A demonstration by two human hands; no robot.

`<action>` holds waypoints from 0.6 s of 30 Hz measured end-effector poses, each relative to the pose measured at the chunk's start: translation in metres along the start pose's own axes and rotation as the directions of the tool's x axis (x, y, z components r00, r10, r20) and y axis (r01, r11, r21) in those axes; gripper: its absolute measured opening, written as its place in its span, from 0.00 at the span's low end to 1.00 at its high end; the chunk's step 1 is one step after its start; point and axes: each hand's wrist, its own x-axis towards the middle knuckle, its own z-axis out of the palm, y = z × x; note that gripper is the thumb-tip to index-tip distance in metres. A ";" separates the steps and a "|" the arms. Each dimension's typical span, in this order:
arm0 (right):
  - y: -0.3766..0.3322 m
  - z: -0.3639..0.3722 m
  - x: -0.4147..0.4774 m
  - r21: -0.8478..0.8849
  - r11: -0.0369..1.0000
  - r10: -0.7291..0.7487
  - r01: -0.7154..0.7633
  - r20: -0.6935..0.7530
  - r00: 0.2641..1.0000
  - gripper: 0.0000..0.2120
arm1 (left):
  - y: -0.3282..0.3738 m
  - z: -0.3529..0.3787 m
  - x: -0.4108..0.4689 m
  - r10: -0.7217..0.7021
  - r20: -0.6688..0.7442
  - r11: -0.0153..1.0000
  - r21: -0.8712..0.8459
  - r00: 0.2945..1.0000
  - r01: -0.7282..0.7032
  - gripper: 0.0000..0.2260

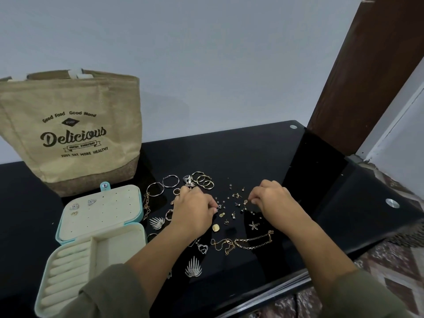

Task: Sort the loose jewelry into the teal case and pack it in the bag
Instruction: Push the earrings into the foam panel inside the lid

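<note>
Head view showed us the tan printed fabric bag (pixel 68 134) behind the open teal hinged jewelry case (pixel 110 214), both left for easy filling. Our left hand (pixel 195 212) and right hand (pixel 273 200) curled fingertips among small gold stud earrings (pixel 236 195), sorting; whether either pinched one, we couldn't tell.

I look down on a glossy black glass tabletop (pixel 263 157) that reflects its surroundings. Two round silver metal discs are set into the tabletop, one (pixel 293 127) at its far edge and one (pixel 392 203) near its right edge. Behind the tabletop rises a plain pale grey wall (pixel 206 53). At the tabletop's far right corner a dark brown wooden post (pixel 367 76) leans upward through the view, and to the right of it stands a white panel (pixel 401 134). Below the tabletop's right edge lies a floor (pixel 390 283) patterned in brown and cream.
</note>
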 end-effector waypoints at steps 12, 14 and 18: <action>0.015 0.005 0.001 0.037 0.993 0.111 -0.111 0.011 0.994 0.09 | 0.009 0.014 0.008 -0.026 -0.022 0.993 -0.111 0.999 0.024 0.07; 0.016 0.006 0.002 0.058 0.991 0.120 -0.121 0.015 0.993 0.09 | 0.008 0.014 0.010 -0.043 -0.053 0.993 -0.114 0.998 0.037 0.08; 0.016 0.008 0.006 0.078 0.990 0.115 -0.117 0.029 0.993 0.09 | 0.008 0.015 0.015 -0.062 -0.084 0.991 -0.127 0.995 0.051 0.09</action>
